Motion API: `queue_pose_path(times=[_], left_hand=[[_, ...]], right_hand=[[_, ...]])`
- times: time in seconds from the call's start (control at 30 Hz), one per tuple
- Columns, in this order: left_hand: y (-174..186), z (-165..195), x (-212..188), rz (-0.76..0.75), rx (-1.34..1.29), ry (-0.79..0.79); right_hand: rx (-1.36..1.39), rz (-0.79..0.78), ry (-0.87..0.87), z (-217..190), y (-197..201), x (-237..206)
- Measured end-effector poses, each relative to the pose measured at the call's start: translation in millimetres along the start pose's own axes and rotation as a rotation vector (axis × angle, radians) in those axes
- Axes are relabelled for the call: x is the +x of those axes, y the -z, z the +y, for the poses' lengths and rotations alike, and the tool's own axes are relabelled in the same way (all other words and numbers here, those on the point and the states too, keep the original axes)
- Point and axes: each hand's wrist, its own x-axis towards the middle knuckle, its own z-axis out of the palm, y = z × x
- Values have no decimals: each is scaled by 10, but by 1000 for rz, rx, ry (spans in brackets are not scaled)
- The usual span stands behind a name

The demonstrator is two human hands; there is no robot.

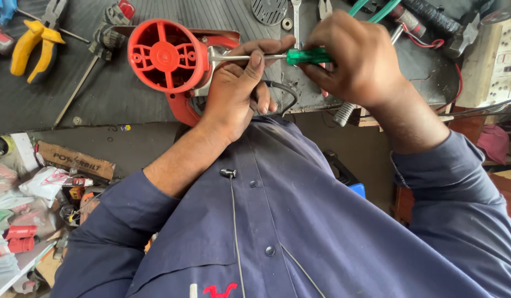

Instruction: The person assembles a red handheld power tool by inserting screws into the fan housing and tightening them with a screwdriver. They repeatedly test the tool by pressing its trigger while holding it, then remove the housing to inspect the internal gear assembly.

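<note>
While the left hand (233, 91) clamps the red plastic housing (166, 57) against the tabletop (117, 94) edge to steady it, the right hand (355, 55) grips a green-handled screwdriver (308, 56), its shaft levelled into the housing's side; yellow pliers (34, 44) lie well apart.

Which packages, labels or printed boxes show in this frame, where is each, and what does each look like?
Cardboard box: lower left, below the bench edge; long, flat, brown, dark print.
Plastic packets: just under that box; crumpled, white with red marks.
Small red packs: far lower left; short, red, lying among clutter.
Switch panel: right edge of the bench; cream, upright, with square switch plates.
No screens are visible.
</note>
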Motion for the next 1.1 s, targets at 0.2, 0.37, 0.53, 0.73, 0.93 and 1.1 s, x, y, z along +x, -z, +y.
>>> queue_pose_path(times=[0.2, 0.37, 0.53, 0.73, 0.93, 1.1], left_hand=[[73, 17, -23, -50, 51, 26], [128, -4, -29, -131, -33, 32], [170, -50, 5, -168, -52, -16], [176, -105, 27, -157, -53, -23], [210, -108, 70, -172, -74, -51], [205, -119, 76, -186, -67, -59]], right_hand=[[-285, 61, 278, 138, -132, -75], [908, -344, -844, 105, -165, -101], [-36, 23, 95, 172, -52, -113], [173, -95, -102, 231, -64, -162], [434, -113, -353, 162, -40, -149], [-375, 100, 349, 222, 4, -120]])
